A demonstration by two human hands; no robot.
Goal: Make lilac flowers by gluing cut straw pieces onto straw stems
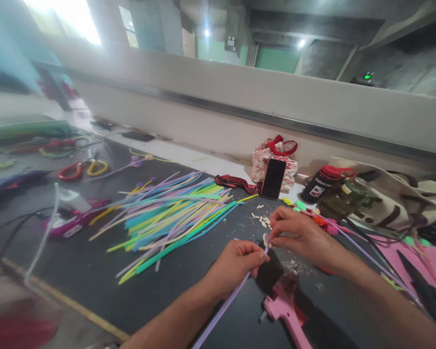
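My left hand [238, 264] is closed around a long lilac pipe cleaner [223, 312], which slants down toward the bottom edge. At its upper end is a small cream looped piece [265, 240], pinched by the fingertips of my right hand [300, 235]. Whether the piece is fixed to the stem I cannot tell. Just beyond my fingers lie several short cream bits [263, 221] on the dark tabletop [181, 300]. Below my right hand rests a pink glue gun [285, 308], its nozzle end partly in shadow.
Left of my hands spreads a pile of colourful pipe cleaners [167, 218]. Further left are a magenta glue gun [70, 225] and scissors [70, 170]. A phone [272, 178] leans on a patterned bag [260, 165]; a black bottle [318, 184] and canvas bag [396, 203] stand right.
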